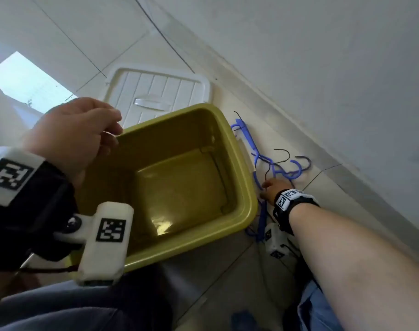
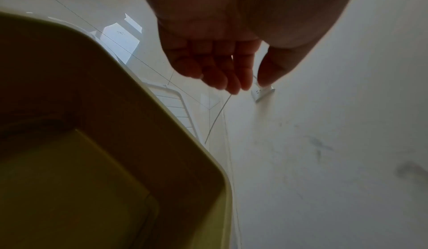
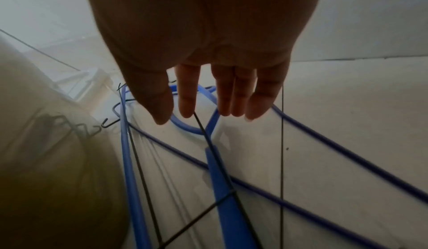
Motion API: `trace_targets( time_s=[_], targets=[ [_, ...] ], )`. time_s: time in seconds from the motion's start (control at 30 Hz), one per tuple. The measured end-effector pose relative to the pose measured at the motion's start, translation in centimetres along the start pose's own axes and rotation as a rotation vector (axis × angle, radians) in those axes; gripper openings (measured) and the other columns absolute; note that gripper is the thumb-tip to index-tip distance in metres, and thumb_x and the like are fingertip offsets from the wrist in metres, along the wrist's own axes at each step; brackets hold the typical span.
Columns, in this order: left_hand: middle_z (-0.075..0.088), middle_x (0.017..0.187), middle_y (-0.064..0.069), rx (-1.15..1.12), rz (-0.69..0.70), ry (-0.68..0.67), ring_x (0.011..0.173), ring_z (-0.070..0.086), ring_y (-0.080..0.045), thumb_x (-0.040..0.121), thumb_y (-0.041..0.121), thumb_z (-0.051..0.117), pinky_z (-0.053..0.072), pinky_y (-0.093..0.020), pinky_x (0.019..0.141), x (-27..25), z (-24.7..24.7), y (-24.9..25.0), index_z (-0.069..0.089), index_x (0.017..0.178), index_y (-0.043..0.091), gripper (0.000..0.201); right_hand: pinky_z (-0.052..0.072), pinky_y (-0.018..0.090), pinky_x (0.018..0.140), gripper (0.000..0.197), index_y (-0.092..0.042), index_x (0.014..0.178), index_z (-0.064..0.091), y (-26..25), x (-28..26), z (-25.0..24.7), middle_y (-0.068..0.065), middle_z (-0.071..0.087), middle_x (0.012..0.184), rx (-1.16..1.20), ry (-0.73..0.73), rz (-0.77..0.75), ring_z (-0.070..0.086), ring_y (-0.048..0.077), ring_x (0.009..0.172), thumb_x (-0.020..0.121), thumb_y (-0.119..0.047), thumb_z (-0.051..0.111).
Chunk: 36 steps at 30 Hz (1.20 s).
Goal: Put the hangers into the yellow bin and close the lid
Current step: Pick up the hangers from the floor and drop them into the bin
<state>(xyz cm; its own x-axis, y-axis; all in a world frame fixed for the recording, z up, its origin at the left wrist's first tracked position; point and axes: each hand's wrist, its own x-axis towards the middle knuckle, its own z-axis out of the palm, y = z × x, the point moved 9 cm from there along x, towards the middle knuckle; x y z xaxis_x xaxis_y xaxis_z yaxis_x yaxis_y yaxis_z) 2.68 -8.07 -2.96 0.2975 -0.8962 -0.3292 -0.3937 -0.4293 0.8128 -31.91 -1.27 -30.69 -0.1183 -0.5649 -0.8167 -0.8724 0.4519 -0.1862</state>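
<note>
The yellow bin point(image 1: 246, 170) stands open and empty on the tiled floor. Its white lid point(image 1: 156, 91) lies flat just behind it. Several blue and black wire hangers point(image 1: 275, 166) lie tangled on the floor between the bin's right side and the wall. My right hand point(image 1: 269, 185) reaches down onto them. In the right wrist view its fingers point(image 3: 187, 106) point straight down, tips at a blue hanger point(image 3: 220, 179) and a thin black wire hanger point(image 3: 136, 161). The hand grips nothing. My left hand point(image 1: 108, 130) hovers over the bin's left rim, loosely curled and empty.
A white wall with a skirting board runs close along the right, just past the hangers. A wall socket point(image 2: 262, 93) shows beyond my left fingertips. My legs in blue trousers fill the bottom of the head view.
</note>
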Motion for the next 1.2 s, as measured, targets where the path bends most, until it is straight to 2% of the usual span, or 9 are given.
trace_targets(
  time_s=[0.1, 0.2, 0.3, 0.47, 0.6, 0.7, 0.87, 1.07, 1.2],
  targets=[
    [0.062, 0.061, 0.004, 0.016, 0.017, -0.035, 0.056, 0.052, -0.014, 0.08, 0.026, 0.056, 0.04, -0.027, 0.055, 0.3, 0.5, -0.1, 0.059, 0.069, 0.024, 0.011, 0.043, 0.034, 0.101, 0.046, -0.018, 0.133, 0.05, 0.2, 0.4, 0.8, 0.01, 0.054, 0.135, -0.041, -0.045, 0.006, 0.053, 0.028, 0.122, 0.089, -0.023, 0.058],
    [0.064, 0.051, 0.01, 0.036, 0.015, -0.067, 0.053, 0.053, -0.012, 0.07, 0.032, 0.058, 0.04, -0.027, 0.055, 0.3, 1.0, 0.1, 0.06, 0.067, 0.025, 0.008, 0.046, 0.033, 0.097, 0.042, -0.015, 0.132, 0.051, -0.2, 0.3, 0.8, 0.011, 0.058, 0.13, -0.148, -0.036, -0.005, 0.057, 0.028, 0.117, 0.09, -0.019, 0.056],
    [0.065, 0.052, 0.011, 0.066, 0.048, -0.076, 0.059, 0.054, -0.016, 0.07, 0.033, 0.057, 0.042, -0.03, 0.058, 0.0, 1.0, 0.5, 0.062, 0.068, 0.025, 0.009, 0.047, 0.031, 0.093, 0.039, -0.013, 0.129, 0.054, -0.5, 0.3, 0.7, 0.011, 0.06, 0.127, -0.22, -0.025, -0.021, 0.059, 0.028, 0.114, 0.09, -0.018, 0.055],
    [0.064, 0.051, 0.014, 0.129, 0.025, -0.086, 0.062, 0.055, -0.017, 0.068, 0.036, 0.056, 0.042, -0.031, 0.059, -0.4, 0.9, 0.9, 0.064, 0.06, 0.031, 0.012, 0.045, 0.032, 0.098, 0.042, -0.011, 0.132, 0.053, -0.8, -0.2, 0.4, 0.012, 0.058, 0.131, -0.304, -0.044, -0.037, 0.057, 0.028, 0.119, 0.09, -0.015, 0.056],
    [0.065, 0.058, 0.009, 0.133, 0.053, -0.089, 0.064, 0.056, -0.019, 0.066, 0.037, 0.054, 0.043, -0.033, 0.063, -0.8, 0.8, 1.9, 0.06, 0.066, 0.027, 0.012, 0.046, 0.034, 0.095, 0.035, -0.016, 0.127, 0.055, -1.3, -0.9, -1.4, 0.011, 0.061, 0.126, -0.228, 0.091, -0.058, 0.058, 0.029, 0.115, 0.093, -0.019, 0.051],
    [0.063, 0.071, 0.001, 0.133, 0.084, -0.093, 0.07, 0.057, -0.022, 0.067, 0.039, 0.053, 0.046, -0.041, 0.071, -1.5, 0.7, 2.8, 0.061, 0.066, 0.028, 0.013, 0.047, 0.034, 0.092, 0.033, -0.019, 0.122, 0.056, -2.0, -2.2, -3.2, 0.013, 0.062, 0.123, -0.116, 0.203, -0.086, 0.059, 0.031, 0.112, 0.091, -0.011, 0.047],
    [0.067, 0.063, 0.009, 0.137, 0.11, -0.074, 0.071, 0.06, -0.02, 0.065, 0.042, 0.054, 0.05, -0.047, 0.079, -2.6, -0.2, 4.6, 0.064, 0.063, 0.034, 0.013, 0.045, 0.033, 0.085, 0.027, -0.015, 0.107, 0.056, -4.1, -5.5, -6.8, 0.015, 0.064, 0.112, -0.012, 0.358, -0.158, 0.059, 0.033, 0.104, 0.086, -0.003, 0.043],
    [0.066, 0.074, 0.008, 0.099, 0.226, -0.035, 0.071, 0.061, -0.015, 0.079, 0.033, 0.054, 0.052, -0.045, 0.081, -4.5, -2.1, 7.8, 0.06, 0.07, 0.028, 0.012, 0.045, 0.03, 0.081, 0.028, -0.017, 0.11, 0.055, -5.9, -10.8, -11.5, 0.009, 0.065, 0.109, -0.004, 0.485, -0.214, 0.059, 0.03, 0.098, 0.089, -0.004, 0.042],
    [0.065, 0.078, 0.007, 0.081, 0.273, -0.024, 0.074, 0.061, -0.014, 0.082, 0.031, 0.052, 0.052, -0.043, 0.081, -5.7, -3.7, 9.1, 0.059, 0.075, 0.026, 0.011, 0.047, 0.03, 0.074, 0.034, -0.018, 0.113, 0.055, -4.8, -13.8, -13.8, 0.013, 0.067, 0.105, 0.052, 0.56, -0.129, 0.059, 0.03, 0.087, 0.088, 0.0, 0.04]
  ],
)
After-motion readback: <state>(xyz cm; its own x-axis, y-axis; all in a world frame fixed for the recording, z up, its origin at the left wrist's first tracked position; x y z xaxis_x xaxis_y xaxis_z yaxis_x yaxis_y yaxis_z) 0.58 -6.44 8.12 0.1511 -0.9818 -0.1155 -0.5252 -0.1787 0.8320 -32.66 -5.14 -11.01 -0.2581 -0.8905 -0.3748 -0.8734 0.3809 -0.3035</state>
